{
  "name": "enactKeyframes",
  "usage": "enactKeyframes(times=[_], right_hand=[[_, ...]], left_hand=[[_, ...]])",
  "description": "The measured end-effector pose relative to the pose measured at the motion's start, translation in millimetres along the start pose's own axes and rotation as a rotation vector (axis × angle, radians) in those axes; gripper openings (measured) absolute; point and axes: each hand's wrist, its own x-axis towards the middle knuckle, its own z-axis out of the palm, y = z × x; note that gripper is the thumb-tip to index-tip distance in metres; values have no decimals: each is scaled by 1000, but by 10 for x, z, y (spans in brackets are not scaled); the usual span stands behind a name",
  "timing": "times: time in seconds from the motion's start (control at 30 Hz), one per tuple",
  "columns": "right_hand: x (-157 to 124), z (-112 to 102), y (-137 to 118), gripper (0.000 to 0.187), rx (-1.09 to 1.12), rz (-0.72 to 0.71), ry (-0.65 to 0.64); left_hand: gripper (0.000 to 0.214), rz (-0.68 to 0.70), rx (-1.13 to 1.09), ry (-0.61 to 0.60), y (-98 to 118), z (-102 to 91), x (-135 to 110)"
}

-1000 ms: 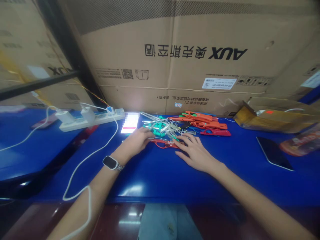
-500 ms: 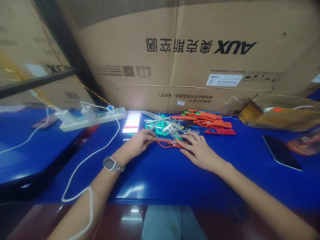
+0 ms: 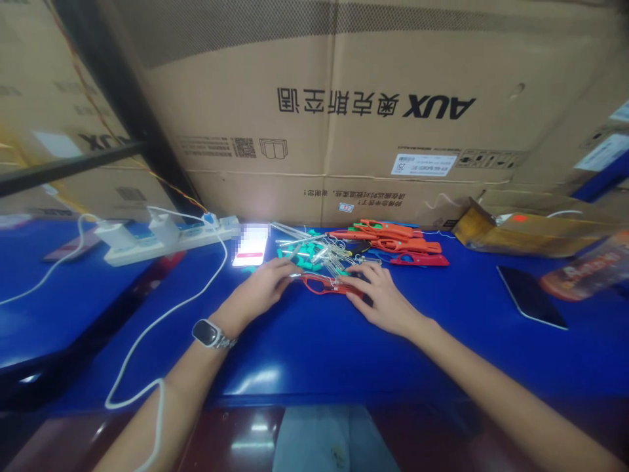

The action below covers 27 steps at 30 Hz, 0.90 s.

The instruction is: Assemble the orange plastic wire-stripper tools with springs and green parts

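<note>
A red lighter casing with a loop-shaped opening lies on the blue table between my hands. At its left end, the fingertips of my left hand are pinched together on the casing's thin, metallic-looking nose. My right hand grips the casing's right end, thumb below and fingers bent over it, hiding that part. Just behind lies a pile of small green parts mixed with clear and metallic sticks and thin wires. More orange lighter casings are heaped behind my right hand.
A lit phone lies left of the pile. Beyond it are a white power strip and a looping white cable. To the right are a dark phone, a bottle and an open carton. A large cardboard box stands behind.
The view has shifted slightly, so everything sits a little further left and lower. Both hands stay at the red lighter casing, with only slight finger movement.
</note>
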Motion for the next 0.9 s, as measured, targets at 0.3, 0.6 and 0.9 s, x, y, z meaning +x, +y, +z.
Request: enactKeyframes(times=[0.3,0.6,0.9], right_hand=[[126,17,-16,22,116,46,-7],[178,54,60,14,182,75,-51],[173,65,69,12,239,114,-47]], left_hand=[[28,38,81,7,100,-81,130],[27,33,190,-79,209,-148,376],[30,138,427,-198,207,-133,825]])
